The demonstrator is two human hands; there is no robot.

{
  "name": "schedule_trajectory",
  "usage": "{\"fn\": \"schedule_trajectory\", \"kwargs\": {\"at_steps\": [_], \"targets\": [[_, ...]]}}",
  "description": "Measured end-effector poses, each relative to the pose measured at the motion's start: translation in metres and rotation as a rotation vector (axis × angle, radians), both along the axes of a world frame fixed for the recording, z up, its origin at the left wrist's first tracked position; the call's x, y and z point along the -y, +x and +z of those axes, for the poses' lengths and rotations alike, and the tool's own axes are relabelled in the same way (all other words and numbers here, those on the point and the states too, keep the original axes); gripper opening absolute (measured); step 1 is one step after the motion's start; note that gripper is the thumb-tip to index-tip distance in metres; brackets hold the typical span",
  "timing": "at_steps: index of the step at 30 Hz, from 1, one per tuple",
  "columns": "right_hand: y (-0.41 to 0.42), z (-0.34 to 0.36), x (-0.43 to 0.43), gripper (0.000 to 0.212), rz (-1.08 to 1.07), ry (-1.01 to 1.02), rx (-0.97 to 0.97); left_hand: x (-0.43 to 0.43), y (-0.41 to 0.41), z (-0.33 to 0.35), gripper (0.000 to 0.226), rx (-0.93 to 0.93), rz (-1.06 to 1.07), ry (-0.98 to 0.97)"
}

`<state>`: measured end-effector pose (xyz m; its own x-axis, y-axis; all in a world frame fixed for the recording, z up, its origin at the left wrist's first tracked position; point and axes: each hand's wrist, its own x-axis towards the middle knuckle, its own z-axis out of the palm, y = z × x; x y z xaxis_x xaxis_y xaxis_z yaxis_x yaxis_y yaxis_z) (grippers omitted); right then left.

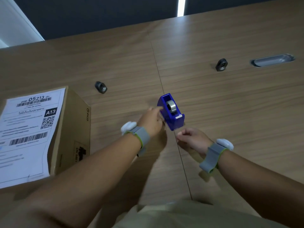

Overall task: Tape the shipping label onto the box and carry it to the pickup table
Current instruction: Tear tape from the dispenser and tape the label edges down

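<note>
A brown cardboard box (72,129) stands at the left of the wooden table, with a white shipping label (28,134) lying flat on its top. In the middle of the table sits a blue tape dispenser (171,112) with a roll of clear tape in it. My left hand (152,122) grips the dispenser's left side. My right hand (191,139) is just in front of the dispenser's cutter, its fingers pinched together on the end of the tape, which is too faint to see clearly.
Two dark round fittings (100,87) (221,64) sit on the wooden table (230,104), and a metal cable slot (272,60) lies at the far right. A seam runs down the table's middle. A dark wall stands behind the far edge.
</note>
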<state>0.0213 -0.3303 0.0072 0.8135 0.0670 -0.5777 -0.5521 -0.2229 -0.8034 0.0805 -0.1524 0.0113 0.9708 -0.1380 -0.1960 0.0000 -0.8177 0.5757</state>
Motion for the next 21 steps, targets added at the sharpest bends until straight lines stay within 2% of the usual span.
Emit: {"fn": "schedule_trajectory", "kwargs": {"at_steps": [1, 2, 5, 7, 11, 16, 21], "targets": [[-0.004, 0.004, -0.003, 0.002, 0.024, 0.006, 0.022, -0.004, -0.012, 0.005, 0.036, -0.101, 0.075, -0.095], [-0.007, 0.008, -0.008, 0.004, 0.037, 0.016, 0.031, -0.008, -0.024, 0.011, 0.032, -0.216, 0.159, -0.215], [-0.018, 0.018, -0.027, 0.011, 0.111, 0.043, 0.039, -0.023, -0.057, 0.022, 0.047, -0.558, 0.348, -0.541], [-0.021, 0.022, -0.034, 0.016, 0.178, 0.014, 0.084, -0.027, -0.068, 0.021, 0.043, -0.612, 0.372, -0.601], [-0.029, 0.035, -0.058, 0.017, 0.311, -0.064, 0.137, -0.047, -0.084, 0.024, 0.014, -0.492, 0.395, -0.607], [-0.042, 0.054, -0.092, 0.010, 0.393, -0.105, 0.142, -0.080, -0.105, 0.036, 0.020, -0.320, 0.434, -0.601], [-0.049, 0.064, -0.127, 0.005, 0.377, -0.110, 0.081, -0.111, -0.129, 0.057, 0.014, -0.215, 0.507, -0.618]]}}
